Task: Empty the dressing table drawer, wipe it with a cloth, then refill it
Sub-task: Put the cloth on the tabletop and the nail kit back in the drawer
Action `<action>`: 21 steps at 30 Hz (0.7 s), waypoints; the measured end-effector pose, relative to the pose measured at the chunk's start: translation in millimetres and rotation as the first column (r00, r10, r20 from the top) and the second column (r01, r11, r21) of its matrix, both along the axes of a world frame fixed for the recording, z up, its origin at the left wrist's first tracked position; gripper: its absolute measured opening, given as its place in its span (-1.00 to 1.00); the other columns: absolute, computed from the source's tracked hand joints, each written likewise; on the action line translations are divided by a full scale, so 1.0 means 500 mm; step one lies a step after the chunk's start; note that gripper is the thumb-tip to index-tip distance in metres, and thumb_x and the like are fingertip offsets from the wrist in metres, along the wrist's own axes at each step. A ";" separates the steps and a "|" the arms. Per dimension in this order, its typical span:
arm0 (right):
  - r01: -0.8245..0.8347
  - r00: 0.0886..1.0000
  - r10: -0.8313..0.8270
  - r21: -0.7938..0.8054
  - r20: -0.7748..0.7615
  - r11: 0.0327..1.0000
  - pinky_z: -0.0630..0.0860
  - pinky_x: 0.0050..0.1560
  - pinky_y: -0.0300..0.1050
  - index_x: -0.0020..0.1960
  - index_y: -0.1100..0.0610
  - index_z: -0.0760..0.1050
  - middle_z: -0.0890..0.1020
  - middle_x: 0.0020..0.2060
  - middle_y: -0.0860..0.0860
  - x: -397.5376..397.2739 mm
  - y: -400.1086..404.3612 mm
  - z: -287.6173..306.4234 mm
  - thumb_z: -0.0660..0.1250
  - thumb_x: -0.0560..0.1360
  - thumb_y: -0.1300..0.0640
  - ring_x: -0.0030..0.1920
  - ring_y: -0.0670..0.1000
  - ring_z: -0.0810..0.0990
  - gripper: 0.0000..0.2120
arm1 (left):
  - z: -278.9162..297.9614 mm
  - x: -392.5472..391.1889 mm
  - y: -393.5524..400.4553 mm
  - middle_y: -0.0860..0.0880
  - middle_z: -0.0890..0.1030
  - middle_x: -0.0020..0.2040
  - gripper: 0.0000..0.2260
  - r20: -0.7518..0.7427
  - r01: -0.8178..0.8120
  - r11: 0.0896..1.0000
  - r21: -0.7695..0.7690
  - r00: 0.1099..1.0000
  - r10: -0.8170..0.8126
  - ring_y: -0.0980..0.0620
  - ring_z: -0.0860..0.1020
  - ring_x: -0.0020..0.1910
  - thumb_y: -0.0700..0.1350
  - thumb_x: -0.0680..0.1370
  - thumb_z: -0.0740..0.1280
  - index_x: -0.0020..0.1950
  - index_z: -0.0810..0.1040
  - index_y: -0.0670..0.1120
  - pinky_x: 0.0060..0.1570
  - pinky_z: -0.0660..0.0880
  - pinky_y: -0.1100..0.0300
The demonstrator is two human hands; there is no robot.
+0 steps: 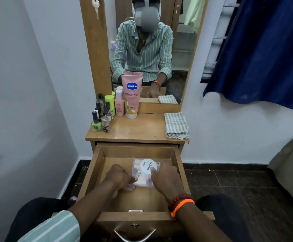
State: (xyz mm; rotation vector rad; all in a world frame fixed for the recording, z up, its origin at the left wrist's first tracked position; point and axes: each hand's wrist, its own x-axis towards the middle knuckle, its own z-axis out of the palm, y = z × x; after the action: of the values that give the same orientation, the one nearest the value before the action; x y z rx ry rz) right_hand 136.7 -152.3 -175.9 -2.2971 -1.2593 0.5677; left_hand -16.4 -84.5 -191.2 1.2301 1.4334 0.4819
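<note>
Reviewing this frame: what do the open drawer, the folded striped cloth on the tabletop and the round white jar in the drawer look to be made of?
The open light-brown drawer looks like wood or wood-grain laminate: smooth, slightly glossy, with visible grain. The folded grey-and-white striped cloth seems to be woven cotton: matte, with soft stacked folds. The round white nail-polish jar appears to be plastic: opaque, smooth, with a printed lid.

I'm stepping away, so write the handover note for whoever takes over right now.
Left hand grips the clear packet in the open drawer.
Right hand holds the white nail polish tub lying on that packet.
Bottles, including the Vaseline tube, stand on the tabletop; the folded cloth lies at its right.
I cannot tell whether wiping is done, or whether these go out or in.
</note>
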 end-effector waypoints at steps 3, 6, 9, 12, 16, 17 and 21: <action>0.002 0.988 -0.006 0.024 0.154 1.000 0.62 0.11 0.05 0.35 0.09 0.44 0.54 0.25 0.11 -0.005 -0.004 -0.004 0.28 0.62 -0.04 0.21 0.12 0.59 -0.64 | -0.008 0.025 -0.002 -0.33 0.69 -0.24 -0.72 -0.009 -0.011 1.000 -0.009 1.000 0.010 -0.15 0.70 -0.33 -0.30 0.44 0.54 0.05 0.56 -0.38 -0.25 0.69 0.03; -0.044 0.968 0.028 0.062 0.251 0.997 0.62 0.03 -0.01 0.31 0.02 0.50 0.50 0.21 0.08 -0.003 -0.004 -0.001 0.25 0.61 0.12 0.17 0.11 0.58 -0.72 | -0.015 0.049 -0.004 -0.30 0.69 -0.27 -0.75 -0.009 -0.033 0.999 0.026 0.999 0.034 -0.12 0.68 -0.39 -0.28 0.45 0.53 0.01 0.56 -0.36 -0.31 0.67 0.06; -0.054 0.976 0.042 0.048 0.215 0.997 0.61 0.03 -0.03 0.24 0.08 0.53 0.50 0.22 0.10 0.002 -0.004 -0.005 0.22 0.62 0.21 0.15 0.13 0.59 -0.77 | -0.022 0.069 -0.003 -0.28 0.69 -0.30 -0.83 0.003 -0.056 0.997 0.058 0.998 0.056 -0.14 0.67 -0.41 -0.29 0.45 0.52 -0.08 0.57 -0.31 -0.32 0.67 0.05; -0.056 0.983 0.045 0.057 0.179 0.997 0.57 0.08 -0.04 0.22 0.12 0.54 0.49 0.27 0.13 0.004 -0.005 -0.014 0.24 0.61 0.19 0.20 0.14 0.58 -0.78 | -0.024 0.079 -0.001 -0.26 0.69 -0.31 -0.86 0.010 -0.069 0.994 0.084 0.998 0.068 -0.11 0.68 -0.42 -0.30 0.44 0.53 -0.19 0.58 -0.27 -0.32 0.66 0.08; -0.042 0.989 0.028 0.092 0.147 0.995 0.55 0.10 -0.05 0.24 0.12 0.54 0.50 0.30 0.12 0.005 -0.003 -0.018 0.24 0.63 0.09 0.25 0.11 0.56 -0.76 | -0.031 0.082 -0.001 -0.25 0.69 -0.33 -0.89 0.025 -0.063 0.994 0.089 0.998 0.061 -0.15 0.70 -0.36 -0.31 0.44 0.52 -0.22 0.62 -0.29 -0.24 0.68 0.03; -0.041 0.990 0.027 0.101 0.141 0.994 0.55 0.11 -0.04 0.24 0.12 0.54 0.50 0.31 0.12 0.005 -0.003 -0.021 0.23 0.63 0.07 0.25 0.11 0.55 -0.75 | -0.034 0.082 -0.001 -0.24 0.69 -0.34 -0.88 0.025 -0.064 0.994 0.091 0.998 0.062 -0.17 0.71 -0.34 -0.32 0.44 0.52 -0.25 0.61 -0.27 -0.21 0.69 -0.01; -0.056 0.988 0.040 0.107 0.151 0.993 0.57 0.14 -0.04 0.26 0.11 0.53 0.50 0.32 0.13 0.006 -0.004 -0.028 0.25 0.62 0.03 0.27 0.11 0.54 -0.73 | -0.048 0.083 0.002 -0.21 0.66 -0.36 -0.82 0.036 -0.076 0.993 0.095 0.997 0.073 -0.17 0.70 -0.35 -0.38 0.43 0.49 -0.30 0.56 -0.24 -0.20 0.68 -0.10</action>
State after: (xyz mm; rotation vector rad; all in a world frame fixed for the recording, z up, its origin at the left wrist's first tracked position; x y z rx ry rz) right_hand 139.8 -154.5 -190.1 -2.2564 -1.3828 0.3380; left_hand 25.1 -83.7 -215.4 1.2424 1.4461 0.6259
